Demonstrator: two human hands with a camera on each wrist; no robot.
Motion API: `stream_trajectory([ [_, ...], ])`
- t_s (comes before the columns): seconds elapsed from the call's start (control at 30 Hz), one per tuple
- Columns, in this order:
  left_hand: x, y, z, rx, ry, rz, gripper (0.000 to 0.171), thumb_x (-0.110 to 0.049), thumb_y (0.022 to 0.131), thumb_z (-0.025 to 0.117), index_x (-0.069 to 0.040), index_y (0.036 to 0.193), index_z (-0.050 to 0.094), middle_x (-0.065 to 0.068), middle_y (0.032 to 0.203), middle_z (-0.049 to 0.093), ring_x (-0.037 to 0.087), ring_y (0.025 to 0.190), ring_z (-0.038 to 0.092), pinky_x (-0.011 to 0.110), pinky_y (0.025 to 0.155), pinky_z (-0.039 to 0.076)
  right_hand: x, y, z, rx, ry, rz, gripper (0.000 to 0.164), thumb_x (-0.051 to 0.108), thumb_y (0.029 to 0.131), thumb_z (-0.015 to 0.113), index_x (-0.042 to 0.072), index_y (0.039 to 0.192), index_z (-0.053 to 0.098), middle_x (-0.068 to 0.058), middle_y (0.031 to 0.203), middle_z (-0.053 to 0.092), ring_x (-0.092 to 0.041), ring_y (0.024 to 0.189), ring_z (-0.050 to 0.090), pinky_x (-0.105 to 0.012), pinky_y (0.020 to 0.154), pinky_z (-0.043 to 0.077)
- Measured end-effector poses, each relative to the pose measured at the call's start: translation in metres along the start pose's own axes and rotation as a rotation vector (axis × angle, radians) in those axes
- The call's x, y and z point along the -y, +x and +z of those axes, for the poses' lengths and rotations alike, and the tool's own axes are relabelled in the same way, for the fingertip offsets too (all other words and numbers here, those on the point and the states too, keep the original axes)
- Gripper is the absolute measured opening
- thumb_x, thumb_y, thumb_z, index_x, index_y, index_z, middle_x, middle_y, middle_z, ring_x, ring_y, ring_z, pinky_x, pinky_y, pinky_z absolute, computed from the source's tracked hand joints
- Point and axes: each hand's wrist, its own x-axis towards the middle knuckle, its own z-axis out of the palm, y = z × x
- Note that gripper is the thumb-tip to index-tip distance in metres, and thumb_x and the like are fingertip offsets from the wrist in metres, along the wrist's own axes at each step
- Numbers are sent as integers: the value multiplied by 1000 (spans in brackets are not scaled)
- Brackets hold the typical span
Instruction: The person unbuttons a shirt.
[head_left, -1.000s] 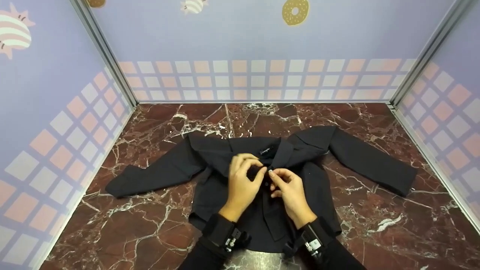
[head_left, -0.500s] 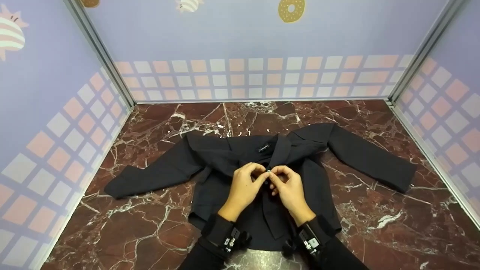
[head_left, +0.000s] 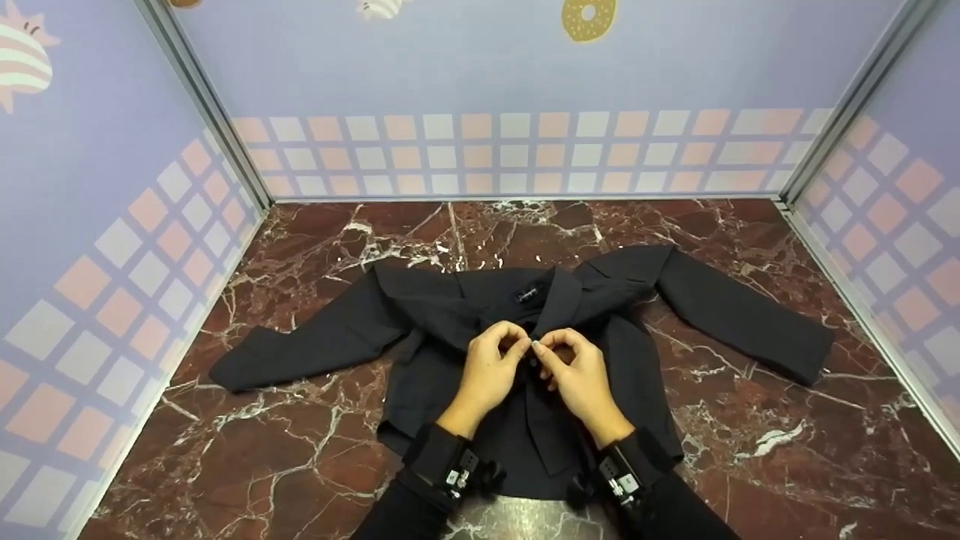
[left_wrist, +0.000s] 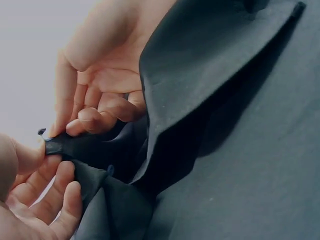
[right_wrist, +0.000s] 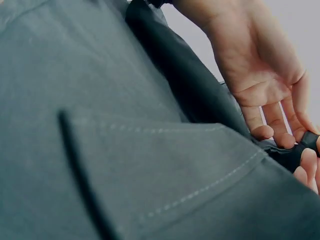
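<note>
A dark button-up shirt (head_left: 442, 300) lies spread out, its collar (head_left: 561, 300) away from me and both sleeves stretched sideways. My left hand (head_left: 491, 367) pinches the front edge just below the collar. Opposite it, my right hand (head_left: 583, 379) pinches the same spot between thumb and index finger, and the fingertips of both hands nearly meet. In the left wrist view the held cloth edge (left_wrist: 54, 147) sits between the fingertips, beside a small dark piece (left_wrist: 41, 131), perhaps a button. A lower button (left_wrist: 110, 170) shows on the placket. The right hand's other fingers are curled beneath.
A label (head_left: 528, 294) shows inside the neck. The left sleeve (head_left: 315, 345) and right sleeve (head_left: 742, 319) reach across the reddish marble-patterned table (head_left: 285, 450). Patterned panels (head_left: 480, 75) stand at the back and both sides.
My left fingers have come down from the collar and closed on the front edge beside the right hand. The right hand has shifted only slightly.
</note>
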Motion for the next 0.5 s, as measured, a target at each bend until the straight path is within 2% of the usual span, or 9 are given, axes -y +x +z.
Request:
stream_trajectory([
  [0.13, 0, -2, 1, -20, 38, 42, 8, -10, 102, 71, -7, 95, 71, 2, 91, 67, 17, 84, 64, 31, 77, 52, 1, 2, 0, -12, -8, 36, 12, 9, 101, 74, -2, 99, 69, -14, 73, 66, -15, 56, 60, -24, 47, 50],
  [0.33, 1, -1, 1, -60, 54, 38, 5, -10, 101, 75, -9, 96, 75, 1, 90, 71, 14, 79, 66, 34, 71, 56, -1, 3, 0, -15, 42, 85, 11, 7, 101, 74, -2, 99, 70, -22, 78, 67, -16, 58, 61, -25, 47, 51],
  [0.5, 2, -1, 2, -80, 56, 49, 7, -12, 100, 76, -7, 96, 73, 1, 87, 70, 15, 78, 66, 38, 70, 58, -2, 3, 3, -17, 34, 43, 8, 3, 100, 74, -4, 100, 71, -22, 78, 67, -14, 58, 61, -24, 47, 52],
])
